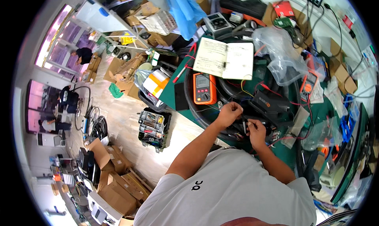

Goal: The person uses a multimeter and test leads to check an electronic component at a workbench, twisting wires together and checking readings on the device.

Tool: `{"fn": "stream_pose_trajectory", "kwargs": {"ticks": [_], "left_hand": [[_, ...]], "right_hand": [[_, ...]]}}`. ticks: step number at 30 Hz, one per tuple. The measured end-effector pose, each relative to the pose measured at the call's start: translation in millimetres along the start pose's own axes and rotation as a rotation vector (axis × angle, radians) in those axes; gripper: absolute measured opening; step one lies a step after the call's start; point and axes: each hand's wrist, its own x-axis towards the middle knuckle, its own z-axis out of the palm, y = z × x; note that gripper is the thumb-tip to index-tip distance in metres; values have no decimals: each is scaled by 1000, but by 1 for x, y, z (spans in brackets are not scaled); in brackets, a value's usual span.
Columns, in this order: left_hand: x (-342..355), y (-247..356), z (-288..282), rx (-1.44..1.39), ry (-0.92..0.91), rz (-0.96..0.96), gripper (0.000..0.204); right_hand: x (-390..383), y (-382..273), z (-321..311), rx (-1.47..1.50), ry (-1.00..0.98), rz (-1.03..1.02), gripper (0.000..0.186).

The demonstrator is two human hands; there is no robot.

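Note:
My left hand [230, 114] is closed, its thumb and fingertips pinched together above thick black cable; whatever it pinches is too small to make out. Close by on its right, my right hand [257, 132] has its fingers curled around a slim, dark piece whose kind I cannot tell. Thick black cable [190, 92] lies coiled on the green table under both hands. An orange handheld meter [205, 89] with a grey screen rests just beyond my left hand. Past my right hand sits a black box-shaped device [271, 106], with thin red and yellow wires around it.
An open notebook [224, 59] lies behind the meter. Clear plastic bags [279, 54], a second orange meter [308, 83] and blue bins [349, 117] crowd the right. On the floor stand an open toolbox [153, 128] and cardboard boxes [118, 190]. Several people are at the far left.

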Motion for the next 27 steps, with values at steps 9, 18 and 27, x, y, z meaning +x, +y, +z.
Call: {"fn": "stream_pose_trajectory", "kwargs": {"ticks": [9, 18, 27], "left_hand": [[-7, 1, 5, 103, 35, 96, 20], [-7, 7, 3, 132, 20, 87, 19], [-3, -2, 5, 87, 50, 100, 19]], "right_hand": [[-3, -2, 1, 27, -15, 6, 18], [1, -1, 1, 42, -13, 3, 17], [0, 0, 2, 84, 2, -11, 16]]}}
